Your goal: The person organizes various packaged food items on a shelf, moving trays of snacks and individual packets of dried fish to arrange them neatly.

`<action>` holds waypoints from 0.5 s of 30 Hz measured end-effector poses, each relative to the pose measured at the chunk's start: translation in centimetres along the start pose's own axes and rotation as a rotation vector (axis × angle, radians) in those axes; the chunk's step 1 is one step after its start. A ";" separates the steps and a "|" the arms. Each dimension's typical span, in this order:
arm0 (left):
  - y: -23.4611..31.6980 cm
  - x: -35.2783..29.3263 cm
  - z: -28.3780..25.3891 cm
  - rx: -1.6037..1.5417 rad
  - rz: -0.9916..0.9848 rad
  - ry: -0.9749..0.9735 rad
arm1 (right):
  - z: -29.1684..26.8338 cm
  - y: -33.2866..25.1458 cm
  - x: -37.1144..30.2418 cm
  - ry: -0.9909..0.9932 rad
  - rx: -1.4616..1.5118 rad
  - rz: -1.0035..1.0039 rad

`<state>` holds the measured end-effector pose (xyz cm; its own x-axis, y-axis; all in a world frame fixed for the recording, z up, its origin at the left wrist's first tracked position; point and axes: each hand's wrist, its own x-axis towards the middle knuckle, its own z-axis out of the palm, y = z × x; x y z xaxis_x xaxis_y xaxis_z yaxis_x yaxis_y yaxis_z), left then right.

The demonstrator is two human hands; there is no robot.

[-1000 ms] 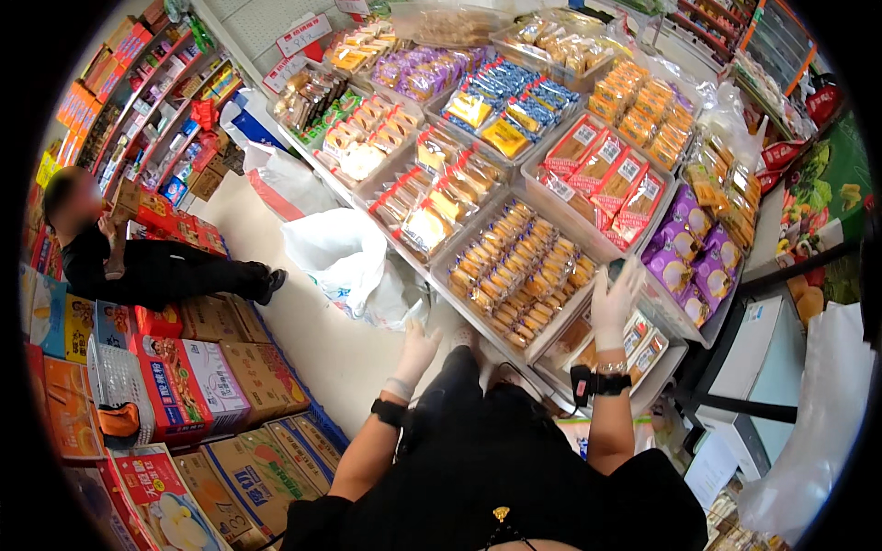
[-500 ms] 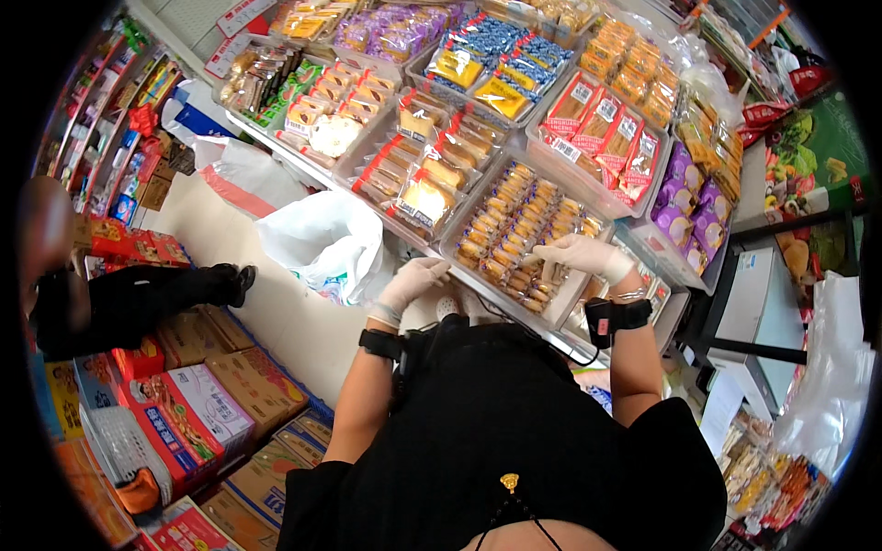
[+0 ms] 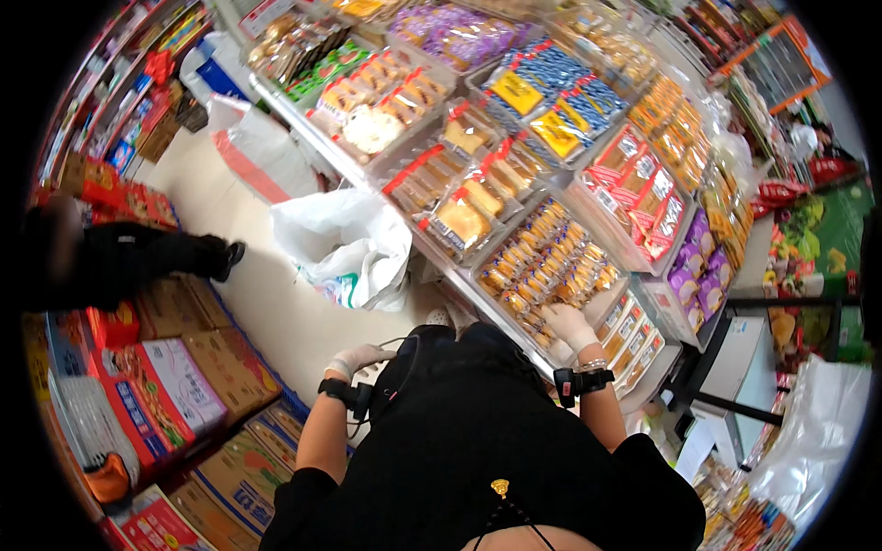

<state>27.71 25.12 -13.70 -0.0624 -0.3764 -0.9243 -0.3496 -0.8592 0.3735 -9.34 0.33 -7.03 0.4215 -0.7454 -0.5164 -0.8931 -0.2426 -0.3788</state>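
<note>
My right hand [image 3: 571,329], in a pale glove, reaches into the near end of a clear tray [image 3: 478,272] filled with rows of small wrapped pastries [image 3: 542,262]. Its fingers touch the packs and look loosely bent, with no pack visibly lifted. Beside my body, off the display's edge, my gloved left hand [image 3: 360,358] hangs with its fingers stretched out and holds nothing visible. A thin dark cable passes close to its fingertips. Each wrist wears a black strapped device, the right one [image 3: 584,381] by the tray's near corner.
Neighbouring trays hold bread slices [image 3: 464,220], red packs [image 3: 636,191], blue-and-yellow packs [image 3: 556,96] and purple packs [image 3: 700,266]. A white plastic bag [image 3: 344,243] stands on the floor. Cartons [image 3: 234,367] are stacked at the left, where another person's dark-clothed leg [image 3: 170,253] shows.
My left hand has moved off the tray's edge, down and left to my side. My right hand has shifted toward the tray's near end. The view has turned, moving the display rightward.
</note>
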 end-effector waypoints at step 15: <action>-9.6 3.4 5.5 -0.693 0.100 0.164 | -2.1 -16.2 16.1 0.355 -0.458 -0.183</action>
<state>25.69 33.96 -20.84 0.0968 -0.4650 -0.8800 0.3279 -0.8199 0.4693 11.55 -9.07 -7.58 0.5670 -0.8086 -0.1568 -0.8210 -0.5703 -0.0276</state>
